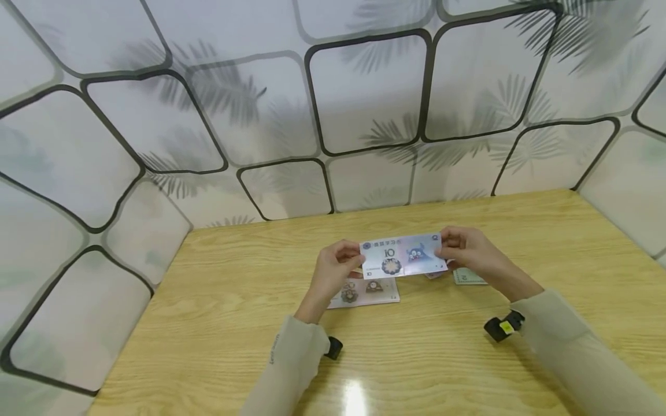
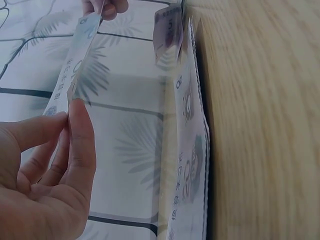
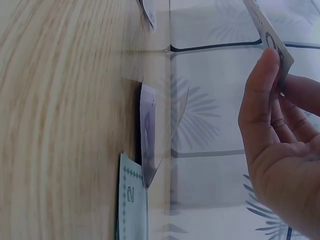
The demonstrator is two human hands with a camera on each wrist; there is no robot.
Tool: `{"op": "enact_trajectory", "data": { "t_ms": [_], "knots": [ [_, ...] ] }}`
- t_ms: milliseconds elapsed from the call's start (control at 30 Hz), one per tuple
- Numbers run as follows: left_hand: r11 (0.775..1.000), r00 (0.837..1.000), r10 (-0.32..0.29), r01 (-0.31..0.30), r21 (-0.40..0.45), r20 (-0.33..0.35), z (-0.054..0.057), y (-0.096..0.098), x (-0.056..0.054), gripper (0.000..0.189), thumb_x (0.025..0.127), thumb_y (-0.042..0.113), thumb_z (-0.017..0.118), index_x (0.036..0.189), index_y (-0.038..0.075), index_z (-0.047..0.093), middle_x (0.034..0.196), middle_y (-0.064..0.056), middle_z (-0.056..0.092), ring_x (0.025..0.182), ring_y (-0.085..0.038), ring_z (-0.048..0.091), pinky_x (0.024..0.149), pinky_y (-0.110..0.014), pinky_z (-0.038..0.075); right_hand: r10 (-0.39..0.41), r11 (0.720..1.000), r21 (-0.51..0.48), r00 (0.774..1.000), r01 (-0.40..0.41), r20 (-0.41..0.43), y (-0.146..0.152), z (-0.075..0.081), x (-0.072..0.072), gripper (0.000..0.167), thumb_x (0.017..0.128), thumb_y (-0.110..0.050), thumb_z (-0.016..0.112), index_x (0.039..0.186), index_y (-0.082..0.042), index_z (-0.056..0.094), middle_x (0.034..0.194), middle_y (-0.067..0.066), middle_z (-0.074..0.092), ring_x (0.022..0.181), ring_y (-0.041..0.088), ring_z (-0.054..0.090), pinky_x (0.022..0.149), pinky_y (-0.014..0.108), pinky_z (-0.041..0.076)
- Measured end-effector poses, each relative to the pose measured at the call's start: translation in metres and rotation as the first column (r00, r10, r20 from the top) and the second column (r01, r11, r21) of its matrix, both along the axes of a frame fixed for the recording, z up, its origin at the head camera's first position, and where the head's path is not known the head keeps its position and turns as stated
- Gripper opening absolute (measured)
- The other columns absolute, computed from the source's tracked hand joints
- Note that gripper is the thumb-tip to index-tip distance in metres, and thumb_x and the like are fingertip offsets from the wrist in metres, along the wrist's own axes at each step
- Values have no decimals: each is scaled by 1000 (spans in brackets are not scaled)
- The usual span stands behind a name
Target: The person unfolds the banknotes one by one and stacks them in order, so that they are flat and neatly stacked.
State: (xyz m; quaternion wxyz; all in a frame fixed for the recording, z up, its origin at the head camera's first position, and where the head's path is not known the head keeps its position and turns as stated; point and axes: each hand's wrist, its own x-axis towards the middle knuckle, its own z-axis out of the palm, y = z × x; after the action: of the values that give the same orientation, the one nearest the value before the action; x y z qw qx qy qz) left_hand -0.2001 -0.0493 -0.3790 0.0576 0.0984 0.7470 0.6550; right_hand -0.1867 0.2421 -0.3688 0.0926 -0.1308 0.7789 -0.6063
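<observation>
A pale blue-purple play banknote (image 1: 403, 255) marked 10 is held up flat above the table, its printed face toward me. My left hand (image 1: 332, 270) pinches its left end between thumb and fingers. At the other end, my right hand (image 1: 472, 253) pinches the note's right edge. Below the left hand lies a small stack of pinkish notes (image 1: 370, 293), seen edge-on in the left wrist view as several notes (image 2: 189, 165). Under the right hand are a green note (image 3: 132, 200) marked 2 and a purple note (image 3: 147, 120) with a lifted edge, mostly hidden in the head view.
The notes lie on a light wood-grain table (image 1: 234, 323). Behind it and at both sides stand pale walls (image 1: 369, 104) with black outlines and a grey leaf pattern. Black wrist cameras (image 1: 503, 326) hang at both sleeves.
</observation>
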Motion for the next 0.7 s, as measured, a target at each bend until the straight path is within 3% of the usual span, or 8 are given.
{"op": "enact_trajectory", "data": {
  "t_ms": [267,500,700],
  "knots": [
    [1000,1000,20,-20,-7,8,-1,-11,-1,16,95,-7,65,111,-9,66,95,-12,68,78,-12,64,68,-30,62,62,996,-72,997,-59,45,-5,-2,-4,19,102,6,51,115,21,50,96,16,67,80,22,69,74,46,62],
    [998,999,46,-45,-38,20,0,-23,0,17,95,-7,65,111,-8,67,96,-12,67,80,-14,64,68,-28,61,77,993,-91,995,-71,68,-13,-8,-7,21,101,7,52,117,21,51,85,12,64,70,19,66,71,42,62],
    [998,999,48,-47,-33,14,-1,-28,-2,17,95,-8,65,112,-10,66,95,-13,67,80,-14,64,68,-27,61,24,998,-67,995,-17,101,-20,-6,-8,19,100,5,56,115,16,54,84,9,65,65,16,65,65,34,62]
  ]
}}
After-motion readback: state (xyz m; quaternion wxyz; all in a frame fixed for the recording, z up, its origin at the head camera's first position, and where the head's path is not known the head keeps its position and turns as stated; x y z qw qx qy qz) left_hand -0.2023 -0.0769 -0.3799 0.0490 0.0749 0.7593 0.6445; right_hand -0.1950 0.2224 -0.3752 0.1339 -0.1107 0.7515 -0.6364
